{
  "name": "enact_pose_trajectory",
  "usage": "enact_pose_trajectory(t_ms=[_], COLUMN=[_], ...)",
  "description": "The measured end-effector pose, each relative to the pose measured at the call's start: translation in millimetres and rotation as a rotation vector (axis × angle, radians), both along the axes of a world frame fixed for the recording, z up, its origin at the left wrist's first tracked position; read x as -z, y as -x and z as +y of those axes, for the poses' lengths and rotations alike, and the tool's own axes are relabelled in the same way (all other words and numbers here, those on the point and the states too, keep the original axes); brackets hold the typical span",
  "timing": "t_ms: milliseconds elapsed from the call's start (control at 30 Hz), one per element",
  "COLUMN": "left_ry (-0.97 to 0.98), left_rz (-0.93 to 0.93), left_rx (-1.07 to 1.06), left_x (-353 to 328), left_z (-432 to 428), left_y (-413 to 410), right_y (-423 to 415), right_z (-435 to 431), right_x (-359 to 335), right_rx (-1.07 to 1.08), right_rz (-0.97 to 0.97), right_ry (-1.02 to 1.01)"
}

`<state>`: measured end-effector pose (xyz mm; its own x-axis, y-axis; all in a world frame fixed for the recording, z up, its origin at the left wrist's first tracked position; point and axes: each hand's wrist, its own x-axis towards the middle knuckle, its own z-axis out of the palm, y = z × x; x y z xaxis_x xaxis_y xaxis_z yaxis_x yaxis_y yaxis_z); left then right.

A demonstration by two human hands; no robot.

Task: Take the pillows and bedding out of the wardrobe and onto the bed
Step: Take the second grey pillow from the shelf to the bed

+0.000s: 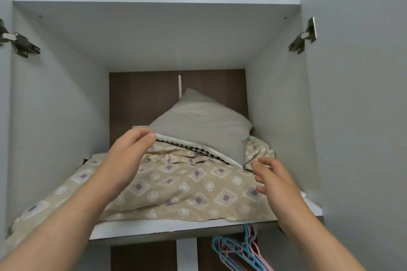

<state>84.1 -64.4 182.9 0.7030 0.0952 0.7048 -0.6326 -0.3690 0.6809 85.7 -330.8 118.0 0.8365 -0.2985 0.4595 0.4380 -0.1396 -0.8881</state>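
Observation:
A grey pillow point(204, 124) leans against the brown back panel on the wardrobe's top shelf point(134, 227). It rests on beige bedding point(176, 187) patterned with diamonds and circles, which covers most of the shelf. My left hand point(130, 149) reaches in, its fingertips touching the pillow's left corner and the white zipped edge under it. My right hand point(271, 176) hovers with fingers spread just below the pillow's right lower corner, holding nothing.
Both wardrobe doors stand open, with hinges at left point(22, 44) and right point(304, 37). The white side walls point(277, 116) close in the shelf. Blue and pink hangers point(240, 251) hang below the shelf on the right.

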Motion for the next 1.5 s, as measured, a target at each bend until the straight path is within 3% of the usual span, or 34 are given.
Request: enact_pose_trajectory(t_ms=[300,533,633,867,1033,1133,1267,1500], left_ry=[-0.248,-0.452,-0.418,-0.345,-0.374,-0.399,-0.454,-0.282], left_rz=[-0.017,0.147,0.261,0.413,0.474,0.44,0.245,-0.027], left_rx=[-0.149,-0.366,-0.348,-0.203,-0.244,-0.265,-0.403,-0.373], left_x=[-70.3,-100.8,-105.1,-117.3,-85.0,-76.5,-87.0,-118.6], left_z=[29.9,24.2,19.9,6.1,5.1,4.2,7.4,21.1], left_y=[-186.1,-293.2,-325.1,-364.9,-400.1,-412.0,-402.3,-329.8], right_y=[-154.3,-239.1,-277.1,-332.6,-352.4,-355.3,-341.5,-260.5], right_z=[15.6,8.0,3.4,-9.2,-6.4,-2.3,7.4,11.8], right_x=[-51.7,-76.9,-82.1,-76.5,-53.0,-41.4,-50.7,-103.0], right_rx=[0.126,0.254,0.349,0.268,0.454,0.57,0.633,0.687], right_rz=[0.062,0.166,0.211,0.24,0.309,0.214,0.045,-0.166], right_ry=[0.014,-0.004,-0.035,-0.098,-0.005,0.049,0.04,0.08])
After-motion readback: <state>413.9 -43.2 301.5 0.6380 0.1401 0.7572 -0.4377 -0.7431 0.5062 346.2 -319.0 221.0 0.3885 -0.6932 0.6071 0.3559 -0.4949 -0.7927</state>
